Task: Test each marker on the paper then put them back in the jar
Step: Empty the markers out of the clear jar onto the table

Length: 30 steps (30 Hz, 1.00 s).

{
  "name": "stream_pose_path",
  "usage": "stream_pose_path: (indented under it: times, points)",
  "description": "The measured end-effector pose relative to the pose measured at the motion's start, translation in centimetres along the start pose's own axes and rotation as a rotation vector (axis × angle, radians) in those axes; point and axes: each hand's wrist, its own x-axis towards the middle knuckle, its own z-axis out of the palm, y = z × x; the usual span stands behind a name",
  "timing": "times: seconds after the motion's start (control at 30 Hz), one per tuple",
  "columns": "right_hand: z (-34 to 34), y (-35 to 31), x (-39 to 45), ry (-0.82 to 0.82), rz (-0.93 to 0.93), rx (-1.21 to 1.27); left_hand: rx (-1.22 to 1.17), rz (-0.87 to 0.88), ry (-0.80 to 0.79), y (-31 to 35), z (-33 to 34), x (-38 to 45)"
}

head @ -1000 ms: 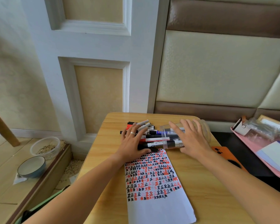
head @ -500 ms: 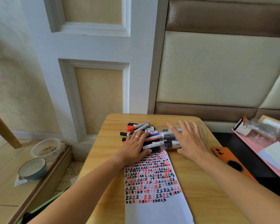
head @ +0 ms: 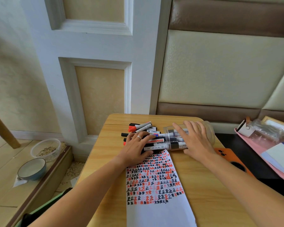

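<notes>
A clear plastic jar (head: pixel 208 133) lies on its side on the small wooden table (head: pixel 108 161), mouth to the left, with several markers half inside it. More black and red markers (head: pixel 141 126) lie piled to its left. My right hand (head: pixel 193 141) rests flat on the jar with straight fingers. My left hand (head: pixel 136 148), with a ring, lies flat on the loose markers by the jar's mouth. A white paper (head: pixel 156 190) covered in black and red test marks lies in front of both hands.
An orange phone (head: pixel 228 158) lies on the table's right edge. A pink tray (head: pixel 269 153) with packets and paper stands further right. On the floor at left are a clear bowl (head: pixel 46 148) of grain and a blue bowl (head: pixel 31 168). Wall panels stand close behind.
The marker pile has shifted slightly under my left hand, which has slid a little toward the jar's mouth. My right hand stays on the jar.
</notes>
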Motion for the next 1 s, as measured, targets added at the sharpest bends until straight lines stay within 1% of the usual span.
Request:
stream_pose_path:
  times: [0.17, 0.33, 0.6, 0.7, 0.9, 1.0]
  points:
    - [-0.2, -0.6, 0.2, 0.005, -0.003, 0.011, 0.017, -0.059, 0.033, -0.3, 0.5, 0.2]
    - [0.1, -0.8, 0.7, 0.019, -0.004, 0.013, -0.006, -0.134, -0.069, -0.8, -0.2, 1.6]
    - [0.3, -0.8, 1.4, 0.026, 0.023, 0.025, 0.129, -0.195, -0.176, -2.5, -0.4, 3.1]
    - [0.3, -1.0, 1.5, 0.025, 0.042, 0.022, 0.107, -0.221, -0.215, -2.2, -0.3, 3.2]
    - [0.4, -1.1, 1.4, 0.016, 0.086, -0.003, 0.079, -0.266, -0.25, -1.4, -0.4, 3.7]
    - [0.4, -0.6, 1.1, 0.009, 0.097, -0.025, 0.086, -0.247, -0.227, -1.3, -0.2, 3.4]
